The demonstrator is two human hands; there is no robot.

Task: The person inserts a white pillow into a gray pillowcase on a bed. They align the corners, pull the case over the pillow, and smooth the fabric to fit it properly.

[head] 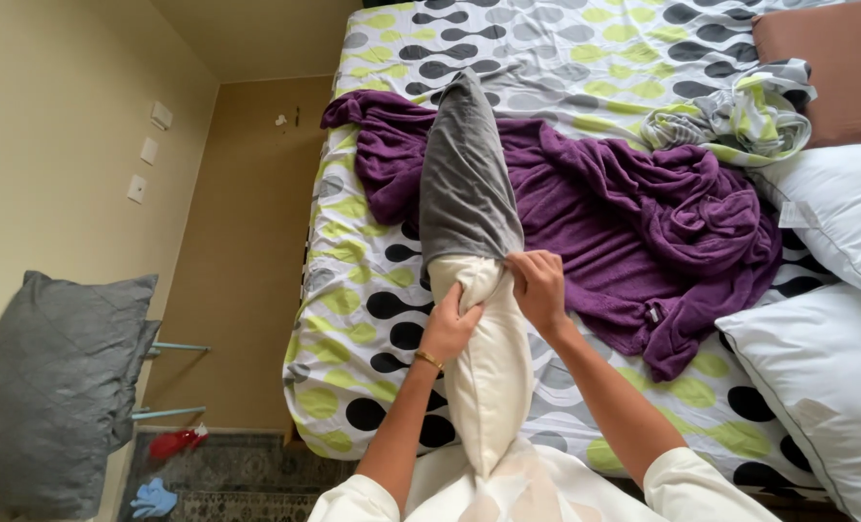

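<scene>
Long cream pillow [488, 387], grey fabric pillowcase [464, 179] over far half, axis running straight away across spotted bedsheet [363, 319]. Left hand [447, 324] and right hand [537, 285] level, flanking pillowcase mouth, apparently pinching hem.

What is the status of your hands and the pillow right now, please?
Left hand and right hand both grip the grey cover's edge. Cream pillow half covered. Purple blanket alongside.

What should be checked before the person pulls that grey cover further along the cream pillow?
1. Left hand grips the cream pillow: ok.
2. Right hand pinches the grey cover at its open edge: ok.
3. Cover's far end fully filled: cannot tell.
4. Purple blanket clear of the pillow: not ok, it lies under it.
5. White pillows out of the way: ok.
</scene>
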